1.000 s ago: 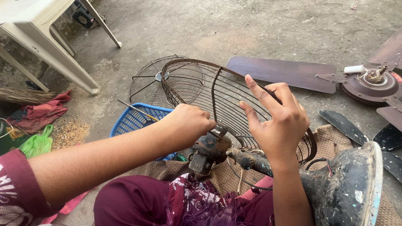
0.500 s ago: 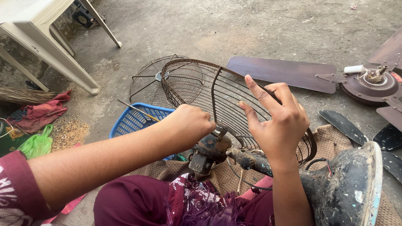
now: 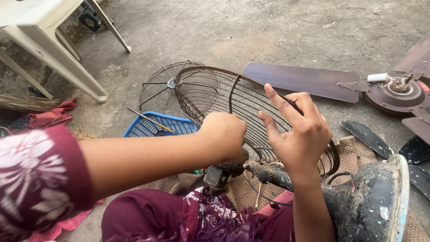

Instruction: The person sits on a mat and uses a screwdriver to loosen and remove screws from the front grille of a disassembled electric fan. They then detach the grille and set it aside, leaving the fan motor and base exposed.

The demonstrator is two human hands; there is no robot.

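Note:
A rusty wire fan guard (image 3: 210, 92) stands tilted on the motor of an old pedestal fan lying across my lap. My left hand (image 3: 224, 134) is closed at the back of the guard, just above the dark fan motor (image 3: 221, 172); what it grips is hidden by the fist. My right hand (image 3: 298, 130) rests against the guard's wires with fingers spread, holding it steady. The fan's neck (image 3: 268, 174) runs right to the worn round base (image 3: 376, 201).
A second wire guard (image 3: 159, 87) lies flat on the concrete behind. A blue plastic basket (image 3: 154, 125) with a thin tool sits at left. A ceiling fan with brown blades (image 3: 394, 92) lies at right, dark loose blades (image 3: 369, 139) beside it. A white plastic chair (image 3: 49, 49) stands far left.

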